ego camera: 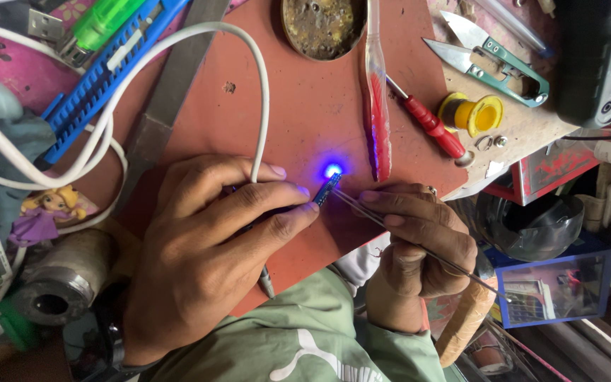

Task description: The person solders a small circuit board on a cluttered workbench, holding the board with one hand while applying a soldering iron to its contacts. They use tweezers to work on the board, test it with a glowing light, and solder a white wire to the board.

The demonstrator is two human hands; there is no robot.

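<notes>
Right, L hand pinches a small blue board by its edges, fingers closed on it, white cable running off under the palm. Board sits mid-mat, its LED glowing blue at the 12 o'clock end. R hand at 3 o'clock is closed on thin tweezers, tips touching the board. I'd judge the board light, stiff, fragile: grip by edges only, off the parts. Red screwdriver and yellow spool lie at 2 o'clock.
</notes>
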